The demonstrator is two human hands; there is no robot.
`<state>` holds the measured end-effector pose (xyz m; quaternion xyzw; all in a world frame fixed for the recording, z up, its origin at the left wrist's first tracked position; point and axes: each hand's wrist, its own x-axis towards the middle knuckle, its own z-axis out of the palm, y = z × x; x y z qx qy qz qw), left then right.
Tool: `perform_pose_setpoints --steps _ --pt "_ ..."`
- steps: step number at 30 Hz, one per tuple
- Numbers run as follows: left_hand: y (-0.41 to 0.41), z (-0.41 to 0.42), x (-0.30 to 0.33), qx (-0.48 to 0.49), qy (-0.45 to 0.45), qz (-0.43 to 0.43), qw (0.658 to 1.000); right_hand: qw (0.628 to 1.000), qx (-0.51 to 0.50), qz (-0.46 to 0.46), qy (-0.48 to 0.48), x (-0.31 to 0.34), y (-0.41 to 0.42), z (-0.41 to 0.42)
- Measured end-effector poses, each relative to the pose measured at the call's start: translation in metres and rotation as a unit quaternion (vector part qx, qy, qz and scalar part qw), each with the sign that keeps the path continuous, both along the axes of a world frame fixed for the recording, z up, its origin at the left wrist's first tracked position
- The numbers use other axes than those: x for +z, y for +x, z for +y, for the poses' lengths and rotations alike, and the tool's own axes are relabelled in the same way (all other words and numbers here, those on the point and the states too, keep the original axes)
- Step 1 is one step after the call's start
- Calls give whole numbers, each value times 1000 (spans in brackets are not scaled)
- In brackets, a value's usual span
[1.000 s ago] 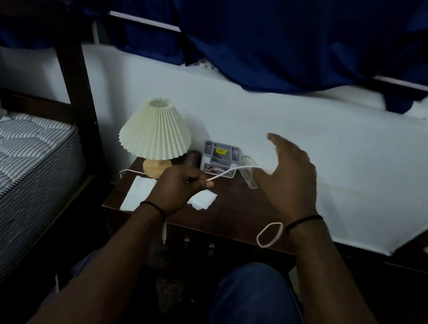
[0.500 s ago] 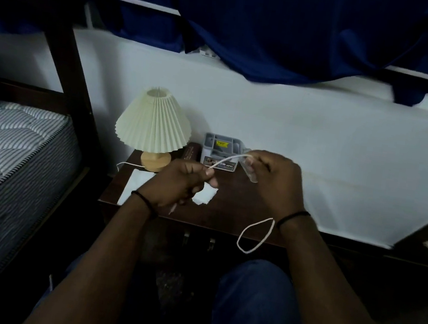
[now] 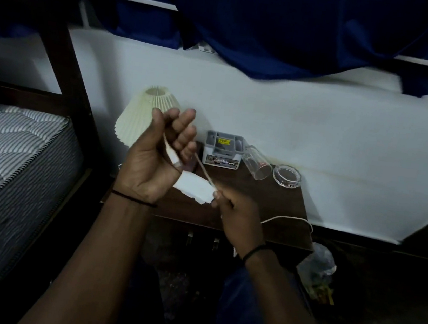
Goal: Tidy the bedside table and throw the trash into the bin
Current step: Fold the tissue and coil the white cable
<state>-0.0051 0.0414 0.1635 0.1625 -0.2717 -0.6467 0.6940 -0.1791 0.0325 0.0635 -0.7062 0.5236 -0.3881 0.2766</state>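
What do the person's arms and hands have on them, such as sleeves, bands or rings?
Both forearms are bare, with no sleeves in view. The left hand has a thin black band around its wrist, and the right hand has a similar thin black band. No gloves or watch show. The dim picture does not show any rings.

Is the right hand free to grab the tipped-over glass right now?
Probably not yet: the right hand pinches the white cable, which runs to the left hand. The glass lies unobstructed just beyond, so dropping the cable should do.
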Motion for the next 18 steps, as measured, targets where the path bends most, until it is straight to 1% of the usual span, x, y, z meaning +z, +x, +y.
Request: perform_pose_setpoints --steps 3,5,8,10,11,12,13,15,16,17,18 --pt "8 -6 -11 70 -21 -18 997 998 64 5 21 -1 6 10" --pt "13 -11 -26 98 -10 -42 994 996 87 0 24 6 7 12" --pt "15 -17 -43 136 17 -106 985 991 123 -24 50 19 7 15" --pt "10 -20 -49 146 19 -149 978 987 147 -15 62 24 6 16" --pt "8 -21 -52 150 15 -183 971 986 155 -2 60 25 5 16" --pt "7 -23 -57 160 5 -241 957 985 161 9 53 27 5 15" --pt "6 -25 -62 174 -12 -320 931 986 163 16 42 28 4 14" --pt "5 -28 -76 177 -53 -498 847 988 152 29 14 31 1 11" --pt "3 -28 -81 158 -66 -560 810 989 142 38 -4 33 -1 9" --pt "1 -27 -84 129 -72 -598 788 990 131 48 -20 33 -5 6" --pt "-1 -25 -84 96 -71 -618 777 991 121 53 -30 35 -9 4"
